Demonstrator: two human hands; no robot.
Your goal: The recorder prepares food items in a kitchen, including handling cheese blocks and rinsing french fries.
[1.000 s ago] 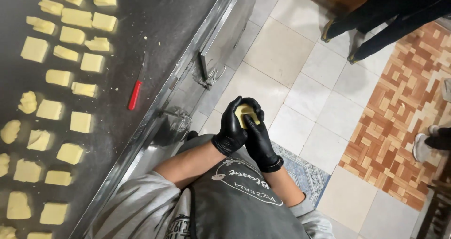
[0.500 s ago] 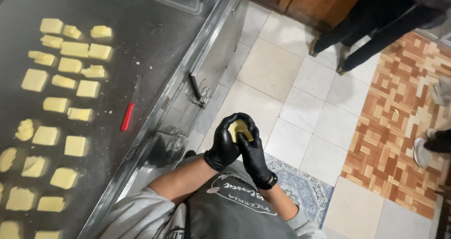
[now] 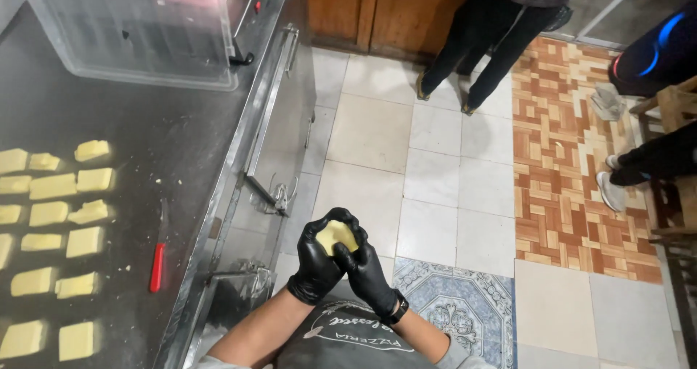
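1. Both the left hand (image 3: 317, 266) and right hand (image 3: 369, 271) wear glossy black rubbery gloves
2. The dough piece (image 3: 336, 236) between them looks soft, pale yellow and matt
3. The counter (image 3: 152, 144) is brushed metal with a dull sheen
4. The tub (image 3: 138, 28) is clear, smooth plastic
5. The knife handle (image 3: 157, 267) is red plastic
6. The floor tiles (image 3: 435, 180) are smooth and glazed
7. The cupboard doors (image 3: 385, 10) are varnished wood

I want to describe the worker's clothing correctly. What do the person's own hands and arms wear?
Both the left hand and the right hand wear glossy black disposable gloves that cover the fingers and end at the wrist. A dark wristband sits on the right wrist. The forearms are bare; grey sleeves begin near the elbows.
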